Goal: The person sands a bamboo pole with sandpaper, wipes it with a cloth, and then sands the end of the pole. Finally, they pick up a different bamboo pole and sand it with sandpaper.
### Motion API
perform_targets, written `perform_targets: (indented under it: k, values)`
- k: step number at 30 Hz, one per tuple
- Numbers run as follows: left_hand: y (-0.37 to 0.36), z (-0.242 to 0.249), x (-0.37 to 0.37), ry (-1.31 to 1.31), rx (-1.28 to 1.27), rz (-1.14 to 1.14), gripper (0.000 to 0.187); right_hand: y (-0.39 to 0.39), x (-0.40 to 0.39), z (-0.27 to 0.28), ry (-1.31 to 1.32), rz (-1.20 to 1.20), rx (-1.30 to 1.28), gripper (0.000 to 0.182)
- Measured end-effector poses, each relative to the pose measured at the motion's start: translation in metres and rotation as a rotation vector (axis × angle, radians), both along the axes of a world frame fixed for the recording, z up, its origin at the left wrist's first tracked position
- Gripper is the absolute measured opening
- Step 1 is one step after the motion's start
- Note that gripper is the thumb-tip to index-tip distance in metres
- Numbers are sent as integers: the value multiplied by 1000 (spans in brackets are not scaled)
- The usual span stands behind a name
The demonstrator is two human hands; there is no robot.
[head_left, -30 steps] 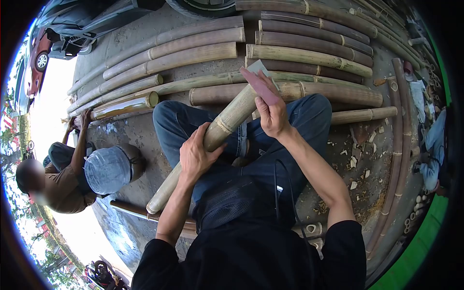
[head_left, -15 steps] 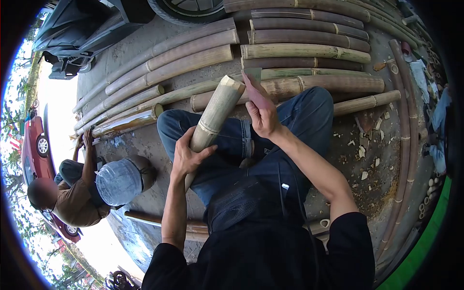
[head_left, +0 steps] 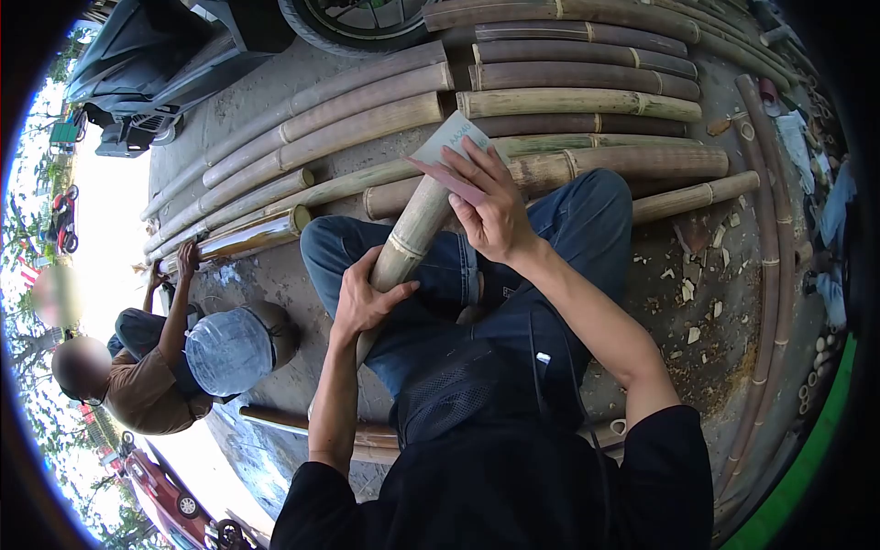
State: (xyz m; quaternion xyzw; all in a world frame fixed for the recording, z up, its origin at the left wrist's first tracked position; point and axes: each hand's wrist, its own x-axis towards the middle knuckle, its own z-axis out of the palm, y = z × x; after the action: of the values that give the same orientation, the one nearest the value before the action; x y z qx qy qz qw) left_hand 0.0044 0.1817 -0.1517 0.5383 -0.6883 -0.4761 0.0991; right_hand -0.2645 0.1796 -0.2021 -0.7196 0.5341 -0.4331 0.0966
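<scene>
A pale bamboo pole [head_left: 414, 225] slants up from my lap between my knees. My left hand [head_left: 364, 300] is wrapped round it below a node ring. In my right hand [head_left: 492, 213] is a folded sheet of sandpaper [head_left: 446, 147], its reddish grit side turned toward the pole and its whitish printed back outward. The sheet lies over the pole's upper end, hiding the cut rim. My right fingers are pressed on the back of the sheet, with the thumb beneath it.
Several bamboo poles [head_left: 587, 101] lie in rows on the ground ahead. At the left a person [head_left: 147, 376] crouches beside a glossy bamboo pole [head_left: 247, 236] and a clear plastic-wrapped container [head_left: 229, 351]. A motorcycle wheel [head_left: 367, 23] stands at the top; bamboo chips [head_left: 694, 335] litter the right.
My right hand has brought the sandpaper leftward over the pole's top end, and the sheet has turned to show its printed back. My left hand keeps its hold.
</scene>
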Motion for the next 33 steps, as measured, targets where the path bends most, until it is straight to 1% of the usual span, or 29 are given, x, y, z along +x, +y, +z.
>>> perform_targets:
  k: [3, 5, 7, 8, 9, 10, 13, 15, 16, 17, 18, 19, 20, 22, 23, 26, 27, 29, 31, 32, 33]
  values:
    - [0, 1, 0, -60, 30, 30, 67, -11, -2, 13, 33, 18, 6, 39]
    - [1, -3, 6, 37, 2, 7, 68, -5, -6, 10, 71, 15, -42, 39]
    - [3, -6, 6, 45, -32, 9, 70, 5, -19, -12, 175, 62, -15, 43]
    - [6, -8, 6, 26, 4, -4, 70, 10, -26, -24, 167, 97, 4, 48]
    - [8, -10, 5, 10, 42, -17, 71, 12, -33, -24, 172, 109, 7, 48]
    - [10, -14, 5, 44, 20, -20, 70, 15, -40, -25, 193, 135, 6, 49]
    - [5, -7, 5, 45, 40, -35, 69, 20, -55, -27, 256, 174, 0, 52]
    - [0, -7, 14, 43, 7, 31, 68, 19, -65, -31, 282, 182, 90, 53]
    - [-3, -2, 21, 66, 1, 82, 67, 18, -72, -41, 397, 192, 117, 48]
    - [-5, 6, 26, 88, 0, 129, 66, 18, -77, -52, 393, 189, 114, 48]
    - [-6, 11, 30, 88, 18, 185, 65, 18, -80, -59, 288, 94, 108, 42]
    - [-6, 10, 32, 86, 18, 191, 65, 18, -81, -67, 185, 7, 103, 38]
    - [-4, 7, 32, 76, -53, 220, 64, 16, -78, -64, 185, 21, 104, 38]
    - [2, 3, 28, 30, -144, 262, 63, 12, -74, -57, -302, -215, 369, 35]
    - [4, 2, 24, 28, -144, 272, 63, 10, -68, -51, -301, -206, 370, 35]
    - [11, 2, 7, -75, -229, 272, 68, 5, -38, -29, -741, -207, 310, 41]
    - [16, -1, 0, -71, -229, 276, 68, 4, -29, -28, -868, -197, 377, 43]
    - [28, -8, -15, -266, -416, 244, 70, -1, -12, -31, -1097, -128, 464, 44]
    - [43, -7, -31, -354, -434, 155, 78, -7, 13, -10, -1210, -16, 443, 38]
    - [47, -9, -35, -358, -488, 106, 80, -11, 23, -14, -1172, 1, 367, 36]
    - [49, -10, -35, -362, -543, 57, 82, -14, 23, -21, -1172, 9, 372, 36]
